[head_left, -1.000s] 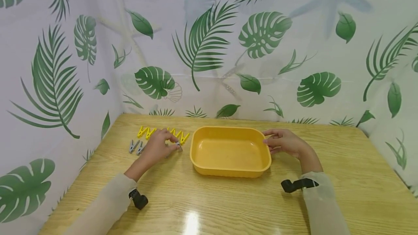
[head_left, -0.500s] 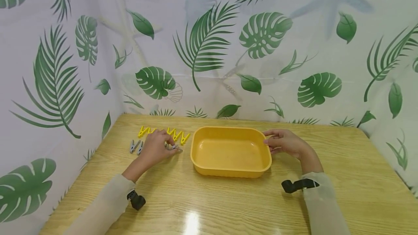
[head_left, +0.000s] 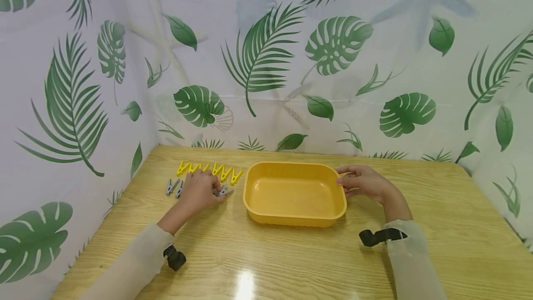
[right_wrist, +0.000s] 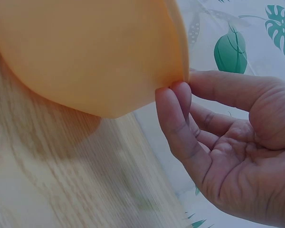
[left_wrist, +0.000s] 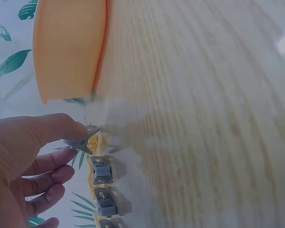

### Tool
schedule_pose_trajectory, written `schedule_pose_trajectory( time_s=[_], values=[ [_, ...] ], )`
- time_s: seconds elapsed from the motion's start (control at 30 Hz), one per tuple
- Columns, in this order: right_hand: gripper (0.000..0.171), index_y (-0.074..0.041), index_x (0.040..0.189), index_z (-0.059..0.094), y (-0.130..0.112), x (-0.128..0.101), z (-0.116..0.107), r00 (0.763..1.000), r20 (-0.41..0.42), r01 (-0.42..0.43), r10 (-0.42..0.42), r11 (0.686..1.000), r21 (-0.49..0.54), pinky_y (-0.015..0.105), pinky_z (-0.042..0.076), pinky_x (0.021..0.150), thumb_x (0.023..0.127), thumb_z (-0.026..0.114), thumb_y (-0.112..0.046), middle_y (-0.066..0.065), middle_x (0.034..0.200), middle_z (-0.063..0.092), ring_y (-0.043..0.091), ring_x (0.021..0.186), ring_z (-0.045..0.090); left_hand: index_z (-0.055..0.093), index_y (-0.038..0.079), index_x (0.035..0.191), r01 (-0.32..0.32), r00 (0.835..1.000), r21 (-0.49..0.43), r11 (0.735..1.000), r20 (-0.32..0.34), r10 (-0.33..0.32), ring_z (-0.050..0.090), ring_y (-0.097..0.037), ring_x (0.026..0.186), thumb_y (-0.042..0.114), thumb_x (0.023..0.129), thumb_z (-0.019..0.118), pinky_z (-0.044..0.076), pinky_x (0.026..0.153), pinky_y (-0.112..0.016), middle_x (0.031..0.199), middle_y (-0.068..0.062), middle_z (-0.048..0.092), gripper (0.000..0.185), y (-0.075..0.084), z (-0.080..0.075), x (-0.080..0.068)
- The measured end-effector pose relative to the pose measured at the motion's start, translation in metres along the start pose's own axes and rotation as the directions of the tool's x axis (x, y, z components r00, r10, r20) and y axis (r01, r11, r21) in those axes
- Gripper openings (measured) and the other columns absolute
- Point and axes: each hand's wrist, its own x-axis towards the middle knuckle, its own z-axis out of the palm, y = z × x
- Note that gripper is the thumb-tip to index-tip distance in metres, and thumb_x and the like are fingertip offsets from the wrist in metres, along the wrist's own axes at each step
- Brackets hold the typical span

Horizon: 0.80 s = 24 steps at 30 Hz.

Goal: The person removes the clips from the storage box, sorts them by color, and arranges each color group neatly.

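Note:
At the right end of a row of grey clothespins, my left hand (head_left: 200, 192) pinches a grey clothespin (left_wrist: 89, 141) between thumb and index finger, low over the table. The other fingers of that hand spread loosely beneath in the left wrist view. Several more grey clothespins (head_left: 170, 187) lie to its left, some behind the hand. Yellow clothespins (head_left: 224, 172) form a row just behind. My right hand (head_left: 366, 182) grips the right end wall of a yellow plastic basin (head_left: 294, 220), with thumb and fingers on either side of the rim. Nothing lies inside the basin.
The wooden table (head_left: 291, 263) carries everything and reaches back to a leaf-patterned cloth (head_left: 266, 59), which also hangs at both sides. Each wrist wears a black strap with a small camera (head_left: 174, 257).
My left hand has lowered the grey clothespin from upright to lying near the table, shifting slightly left. My right hand and the basin stay in place.

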Motion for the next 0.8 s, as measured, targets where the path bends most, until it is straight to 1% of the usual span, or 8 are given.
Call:
schedule_pose_trajectory(
  time_s=[0.17, 0.33, 0.43, 0.63, 0.8],
  values=[
    [0.059, 0.007, 0.147, 0.042, -0.0001, 0.0005, 0.0000, 1.000, -0.006, -0.007, 0.007, 1.000, 0.008, 0.032, 0.061, 0.082, 0.100, 0.065, -0.021, -0.001, 0.094, 0.073, 0.015, 0.083, 0.066, 0.063, 0.021, 0.067, -0.006, 1.000, 0.002, 1.000, -0.002, 0.006, 0.052, -0.023, 0.079, 0.036, 0.077, 0.088, 0.041, 0.080, -0.048, 0.078, 0.003, 0.057, 0.031, 0.0007, 0.0023, 0.0002],
    [0.059, 0.008, 0.147, 0.042, -0.0005, 0.0002, 0.0003, 1.000, -0.004, 0.005, -0.005, 1.000, 0.001, 0.032, 0.061, 0.082, 0.101, 0.064, -0.020, -0.001, 0.095, 0.072, 0.015, 0.083, 0.066, 0.062, 0.021, 0.068, -0.009, 1.000, 0.013, 1.000, 0.006, 0.009, 0.048, -0.022, 0.077, 0.038, 0.078, 0.087, 0.039, 0.078, -0.045, 0.077, 0.004, 0.056, 0.032, 0.0025, 0.0032, 0.0011],
    [0.059, 0.009, 0.147, 0.041, -0.0011, -0.0004, 0.0005, 1.000, -0.002, 0.007, -0.007, 1.000, 0.006, 0.032, 0.061, 0.082, 0.101, 0.064, -0.020, -0.001, 0.094, 0.072, 0.015, 0.083, 0.066, 0.062, 0.021, 0.068, 0.002, 1.000, 0.016, 1.000, 0.019, -0.002, 0.048, -0.024, 0.080, 0.038, 0.079, 0.086, 0.038, 0.080, -0.046, 0.082, 0.002, 0.058, 0.031, 0.0034, 0.0043, 0.0014],
    [0.059, 0.009, 0.148, 0.040, -0.0021, -0.0013, 0.0012, 1.000, 0.002, 0.001, -0.001, 1.000, 0.016, 0.032, 0.061, 0.082, 0.101, 0.063, -0.019, -0.001, 0.093, 0.071, 0.014, 0.083, 0.065, 0.060, 0.021, 0.067, 0.018, 0.999, 0.039, 0.999, 0.038, -0.020, 0.049, -0.030, 0.093, 0.039, 0.080, 0.084, 0.040, 0.086, -0.052, 0.099, -0.007, 0.060, 0.033, 0.0041, 0.0072, 0.0002],
    [0.059, 0.009, 0.148, 0.040, -0.0022, -0.0016, 0.0008, 1.000, 0.001, -0.001, 0.001, 1.000, 0.014, 0.032, 0.061, 0.082, 0.101, 0.063, -0.019, 0.000, 0.095, 0.071, 0.015, 0.084, 0.065, 0.057, 0.020, 0.065, 0.021, 0.999, 0.039, 0.999, 0.049, -0.023, 0.046, -0.031, 0.095, 0.040, 0.080, 0.084, 0.037, 0.085, -0.051, 0.099, -0.009, 0.059, 0.037, 0.0061, 0.0074, -0.0010]
  ],
)
